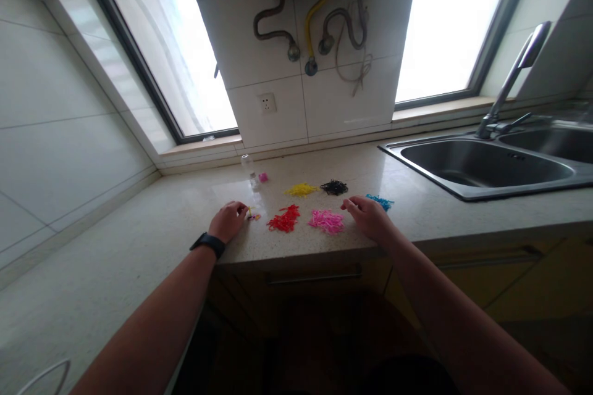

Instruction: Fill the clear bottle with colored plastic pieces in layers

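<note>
My left hand (230,220) rests low over the counter, its fingers pressed together beside a small mixed cluster of coloured bands (254,216). A yellow bit shows by its fingertips, but whether they grip it is unclear. My right hand (368,216) is closed in a pinch between the pink rubber bands (327,221) and the blue rubber bands (380,201), which it partly covers. What its fingertips hold is too small to make out. Red rubber bands (284,219) lie between my hands. Behind are yellow rubber bands (302,189) and black rubber bands (334,187).
A small clear bottle (248,168) and a pink cap (263,177) are at the back of the pale counter (185,207). To the right sits a steel sink (482,163) with a tall faucet (504,83). Drawers with a long handle (315,276) are below the front edge.
</note>
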A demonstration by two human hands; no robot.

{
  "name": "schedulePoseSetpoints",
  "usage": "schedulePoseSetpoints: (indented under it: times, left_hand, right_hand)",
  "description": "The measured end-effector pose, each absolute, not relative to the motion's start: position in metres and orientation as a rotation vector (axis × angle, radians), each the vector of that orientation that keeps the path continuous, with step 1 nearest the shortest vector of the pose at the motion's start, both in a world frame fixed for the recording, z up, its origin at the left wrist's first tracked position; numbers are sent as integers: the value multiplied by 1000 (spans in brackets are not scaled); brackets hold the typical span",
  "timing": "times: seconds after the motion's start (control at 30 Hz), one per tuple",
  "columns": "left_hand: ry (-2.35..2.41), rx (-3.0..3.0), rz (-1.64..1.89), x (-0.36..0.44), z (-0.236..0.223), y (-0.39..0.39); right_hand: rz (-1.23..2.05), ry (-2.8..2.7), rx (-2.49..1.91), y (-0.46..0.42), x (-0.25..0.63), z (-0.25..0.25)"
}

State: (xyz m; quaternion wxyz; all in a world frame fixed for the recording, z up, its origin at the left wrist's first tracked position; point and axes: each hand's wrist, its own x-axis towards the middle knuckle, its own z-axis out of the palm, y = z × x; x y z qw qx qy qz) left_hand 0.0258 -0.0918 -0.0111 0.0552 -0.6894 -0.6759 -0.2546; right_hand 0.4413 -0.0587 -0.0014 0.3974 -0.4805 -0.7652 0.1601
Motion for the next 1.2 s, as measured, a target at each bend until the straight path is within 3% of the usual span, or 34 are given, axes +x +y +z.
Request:
schedulePoseSetpoints:
  times: [0.67,1.0,1.2]
  left_hand:
    - [-2062,-2083,-1176,59,12,-100]
    - [-2144,-2349,-2404,155,51,-142]
    - [-2122,-2357,-2764,181,73,-168]
  right_hand:
    - [487,-1929,-1226,-59,445,-4]
    - [529,-1968,-1132,-63,447,-3]
    - [546,-1983,-1114,-65,447,-1]
